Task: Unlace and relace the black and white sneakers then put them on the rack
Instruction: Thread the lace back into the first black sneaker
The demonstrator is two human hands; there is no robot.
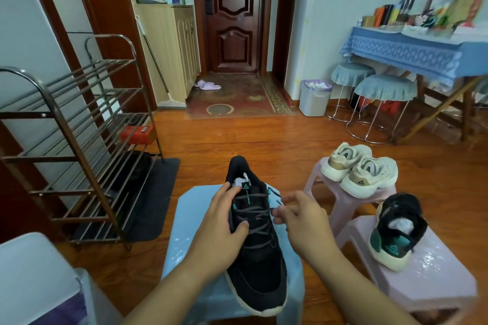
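A black sneaker (pixel 257 261) with a pale sole and grey laces lies on a light blue stool (pixel 184 258), toe toward me. My left hand (pixel 224 221) rests on its left side, fingers curled over the tongue and upper eyelets, thumb on the laces. My right hand (pixel 298 216) pinches a lace end (pixel 274 196) beside the top right eyelets. The second black sneaker (pixel 396 229), with a teal heel and paper stuffing, stands on a pink stool (pixel 427 280) at the right. The metal shoe rack (pixel 79 145) stands at the left.
A pair of cream sneakers (pixel 361 169) sits on another pink stool (pixel 343 198) behind. A red box (pixel 137 134) lies on the rack. A white bin (pixel 314 97), two round stools (pixel 380 97) and a blue-clothed table (pixel 412 53) stand at the right. A white seat (pixel 34 280) is near left.
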